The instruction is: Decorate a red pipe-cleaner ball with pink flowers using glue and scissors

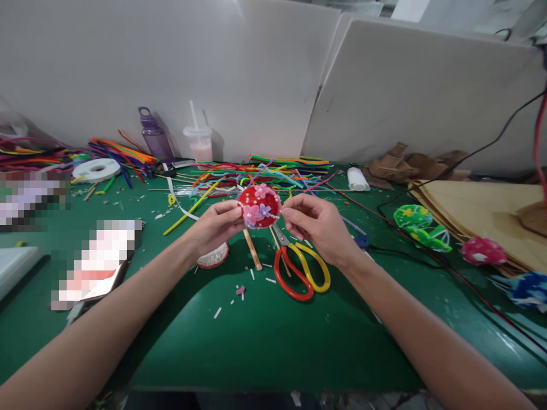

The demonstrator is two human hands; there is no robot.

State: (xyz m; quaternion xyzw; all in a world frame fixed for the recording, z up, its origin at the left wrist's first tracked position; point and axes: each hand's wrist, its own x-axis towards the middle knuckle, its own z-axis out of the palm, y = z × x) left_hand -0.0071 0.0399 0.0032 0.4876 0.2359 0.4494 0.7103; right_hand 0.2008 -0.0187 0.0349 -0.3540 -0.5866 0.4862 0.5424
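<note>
Between my hands is a small round red craft piece (260, 206), trimmed with pink and purple flowers and white pearl beads. My left hand (220, 225) grips it by the left edge, thumb toward me. At the right edge, my right hand (314, 222) pinches the end of a white bead string (273, 216) that crosses the piece. Below lie scissors (301, 265) with one red and one yellow handle loop, their tips partly hidden. A round silvery-topped disc with a red rim (213, 256) sits under my left hand, beside a wooden stick (253, 250).
Colourful pipe cleaners (260, 173) spread along the back. A purple bottle (156, 135) and a lidded cup with a straw (199, 142) stand by the white partition. A blurred phone-like device (100, 259) lies left. Felt pieces (423, 228), brown paper (470, 205) and cables occupy the right.
</note>
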